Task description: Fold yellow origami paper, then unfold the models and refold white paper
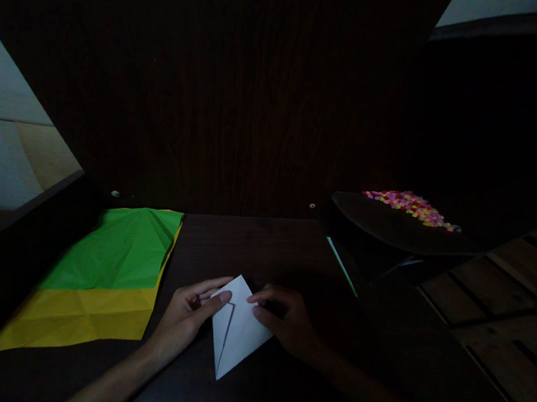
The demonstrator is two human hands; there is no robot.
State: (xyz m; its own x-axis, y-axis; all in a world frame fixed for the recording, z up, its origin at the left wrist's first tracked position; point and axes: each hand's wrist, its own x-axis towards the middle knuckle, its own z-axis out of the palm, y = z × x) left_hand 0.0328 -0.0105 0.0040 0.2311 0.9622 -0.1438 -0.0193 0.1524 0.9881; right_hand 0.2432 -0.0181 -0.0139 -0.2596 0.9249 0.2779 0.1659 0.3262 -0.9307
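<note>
The white paper lies on the dark table, close to the person, right between the two hands. It is already folded into a kite shape, with a wide top and a long sharp point aimed back at the person. A fold line runs down its middle, and the left flap looks pressed in toward that line. So some folds are done, but it is only a flat pointy shape and does not look like a finished paper toy yet, so I think more folds are left. The left hand rests on the left edge of the paper, with its fingers curled and the thumb pressing down flat on the flap. The right hand lies on the right side, fingers bent, with the fingertips pushing on the paper's upper edge. Neither hand lifts the paper; both hold it down on the table. To the left lies a big green sheet on top of a yellow sheet, both creased. To the right is a dark tray with a pile of tiny bright bits, pink and yellow. The room is very dim. Behind the table stands a dark wood wall, and a wood plank floor shows on the right.
</note>
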